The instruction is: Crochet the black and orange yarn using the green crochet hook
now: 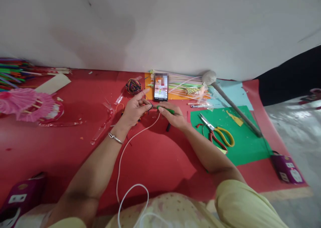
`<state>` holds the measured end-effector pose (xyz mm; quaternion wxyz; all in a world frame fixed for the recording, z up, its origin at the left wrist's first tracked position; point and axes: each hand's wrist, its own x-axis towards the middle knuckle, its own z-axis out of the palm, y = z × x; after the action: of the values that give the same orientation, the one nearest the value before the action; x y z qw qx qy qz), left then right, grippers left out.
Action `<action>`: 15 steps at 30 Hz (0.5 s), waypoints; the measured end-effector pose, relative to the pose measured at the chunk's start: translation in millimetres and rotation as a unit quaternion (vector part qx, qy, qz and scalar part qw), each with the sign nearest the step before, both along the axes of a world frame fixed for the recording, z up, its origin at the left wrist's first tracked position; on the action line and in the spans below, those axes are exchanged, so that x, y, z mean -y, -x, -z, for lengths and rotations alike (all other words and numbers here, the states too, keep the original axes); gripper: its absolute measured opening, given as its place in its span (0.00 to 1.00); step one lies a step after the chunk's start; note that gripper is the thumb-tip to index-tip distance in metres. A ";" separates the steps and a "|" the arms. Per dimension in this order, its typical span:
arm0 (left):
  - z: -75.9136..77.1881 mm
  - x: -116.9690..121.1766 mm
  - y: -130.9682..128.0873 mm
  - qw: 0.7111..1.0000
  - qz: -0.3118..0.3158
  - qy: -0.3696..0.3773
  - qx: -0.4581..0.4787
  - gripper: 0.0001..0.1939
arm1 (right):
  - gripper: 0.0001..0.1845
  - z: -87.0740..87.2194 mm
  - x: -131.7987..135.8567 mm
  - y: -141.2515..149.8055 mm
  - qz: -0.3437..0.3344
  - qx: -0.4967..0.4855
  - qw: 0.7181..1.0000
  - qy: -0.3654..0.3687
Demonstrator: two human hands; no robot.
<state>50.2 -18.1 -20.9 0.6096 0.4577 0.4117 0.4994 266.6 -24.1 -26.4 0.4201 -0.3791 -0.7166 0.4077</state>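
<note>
My left hand (134, 111) is closed, thumb and index finger pinching a small dark piece of yarn (150, 108). My right hand (173, 117) grips a green-handled crochet hook (169, 110), its thin metal tip pointing left and meeting the yarn at my left fingertips. Just beyond my left hand lies a multicoloured ball of yarn (133, 86). A phone (161, 87) with a lit screen leans upright behind both hands. The exact loop on the hook is too small to make out.
Scissors (216, 131) with red and yellow handles lie on a green sheet (244, 151) at the right, beside a long grey stick (235, 107). Pipe cleaners (12, 75) and pink paper fans (30, 104) are at the left. A white cable (120, 164) crosses the red table.
</note>
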 end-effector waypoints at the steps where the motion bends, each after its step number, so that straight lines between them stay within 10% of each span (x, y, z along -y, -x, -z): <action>1: -0.6 -0.3 -0.5 1.000 0.000 -0.004 -0.013 0.42 | 0.18 0.1 1.5 1.3 -0.001 -0.003 1.000 -0.008; 10: 0.3 -0.9 -4.0 0.999 -0.008 -0.006 -0.043 0.45 | 0.18 2.2 2.0 -0.3 0.021 -0.011 1.000 0.012; 15: 1.7 -1.4 -3.9 0.999 -0.018 0.011 -0.031 0.48 | 0.16 9.3 2.4 3.1 0.022 0.022 0.992 -0.121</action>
<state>54.1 -16.7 -22.6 0.5924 0.4583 0.4445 0.4915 263.5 -26.5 -35.7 0.4562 -0.3494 -0.7613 0.3002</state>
